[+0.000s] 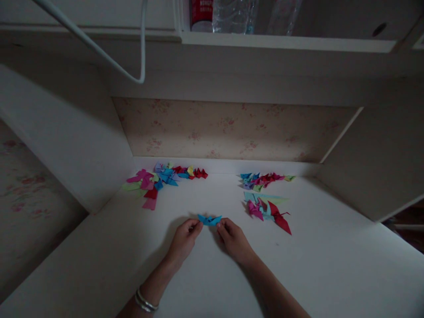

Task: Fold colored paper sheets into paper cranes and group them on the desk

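Observation:
A small blue folded paper piece [209,219] is held just above the white desk [318,265] at the centre. My left hand [184,241] pinches its left tip with closed fingers. My right hand [233,241] pinches its right tip the same way. A bracelet [145,302] circles my left wrist. Both forearms reach in from the bottom edge.
A heap of several coloured folded papers [164,177] lies at the back left. Another heap [266,194] with a red folded piece [281,217] lies at the back right. Bottles [233,15] stand on the shelf above. A white cable [139,57] hangs at upper left. Desk side walls close in both sides.

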Tool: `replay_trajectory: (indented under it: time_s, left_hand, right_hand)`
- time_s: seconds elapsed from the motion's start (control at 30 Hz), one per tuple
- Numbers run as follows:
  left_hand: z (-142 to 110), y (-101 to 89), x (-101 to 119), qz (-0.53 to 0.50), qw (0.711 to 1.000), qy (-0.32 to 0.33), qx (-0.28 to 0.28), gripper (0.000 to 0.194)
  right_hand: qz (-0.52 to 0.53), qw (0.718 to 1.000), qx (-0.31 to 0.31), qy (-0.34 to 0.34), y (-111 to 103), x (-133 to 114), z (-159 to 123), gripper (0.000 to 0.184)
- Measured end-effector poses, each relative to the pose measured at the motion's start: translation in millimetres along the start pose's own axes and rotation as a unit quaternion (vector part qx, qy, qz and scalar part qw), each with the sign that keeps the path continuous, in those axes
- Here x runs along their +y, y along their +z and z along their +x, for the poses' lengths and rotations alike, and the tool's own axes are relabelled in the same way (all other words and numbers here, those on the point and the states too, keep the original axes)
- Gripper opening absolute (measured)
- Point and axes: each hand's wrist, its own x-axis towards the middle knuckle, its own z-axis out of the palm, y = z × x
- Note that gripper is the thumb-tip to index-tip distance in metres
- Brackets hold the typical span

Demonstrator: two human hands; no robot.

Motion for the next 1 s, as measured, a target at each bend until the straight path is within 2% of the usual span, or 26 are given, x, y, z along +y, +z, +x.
replay_trajectory:
  time_s: [0.53, 1.0]
  left_hand:
    - [0.6, -0.8, -2.3, -0.014, 0.999, -0.043, -0.031, 0.047]
    - [2.0, -0.2, -4.6, -0.036, 0.997, -0.062, -0.031, 0.046]
  right_hand:
    - [-0.001, 1.000, 0.010, 0.011, -0.8, -9.5, -0.6, 0.034]
    - [0.021, 1.000, 0.003, 0.010, -0.3, -8.2, -0.8, 0.033]
